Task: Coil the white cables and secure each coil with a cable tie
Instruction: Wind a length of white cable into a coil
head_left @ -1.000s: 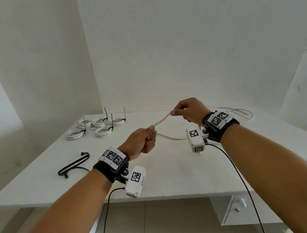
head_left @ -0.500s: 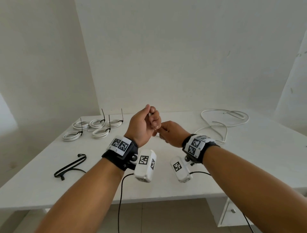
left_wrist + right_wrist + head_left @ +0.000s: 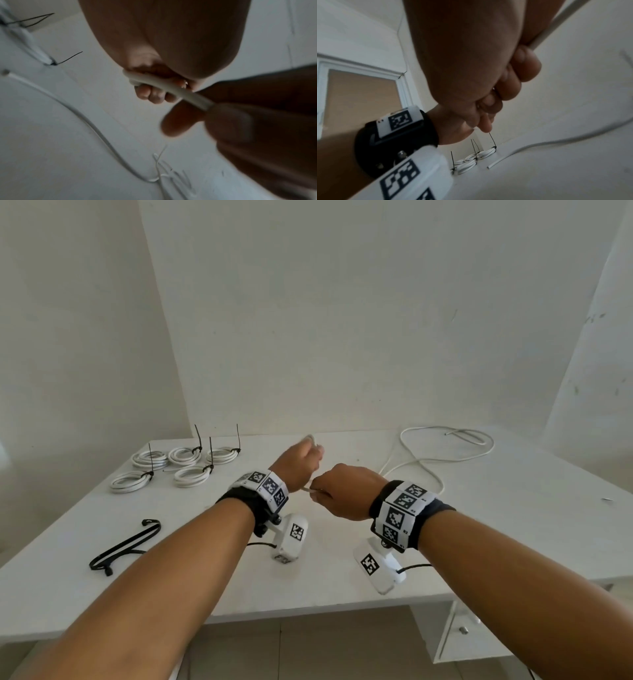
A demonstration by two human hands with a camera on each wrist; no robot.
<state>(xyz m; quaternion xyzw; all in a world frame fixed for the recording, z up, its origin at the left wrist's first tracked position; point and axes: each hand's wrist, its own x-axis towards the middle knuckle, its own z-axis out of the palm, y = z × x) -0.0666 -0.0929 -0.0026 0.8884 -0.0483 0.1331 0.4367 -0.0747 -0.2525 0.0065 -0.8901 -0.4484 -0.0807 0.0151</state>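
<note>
My left hand (image 3: 301, 465) and right hand (image 3: 342, 494) are close together above the middle of the white table (image 3: 342, 570), both curled round one white cable (image 3: 164, 85). In the left wrist view the cable runs from the left hand's fingers (image 3: 150, 94) into the right hand's grip. In the right wrist view the cable (image 3: 544, 35) leaves the right fist upward. The loose rest of the cable (image 3: 445, 453) lies in open loops at the back right of the table. Black cable ties (image 3: 126, 546) lie at the front left.
Several finished white coils (image 3: 185, 463), each bound with a black tie whose tail sticks up, lie at the back left of the table. A white wall stands right behind the table. A drawer unit (image 3: 462, 631) sits under the table's right side.
The hands were apart with the cable stretched between them; they have come together, and the left hand has turned over with the cable bent round in it.
</note>
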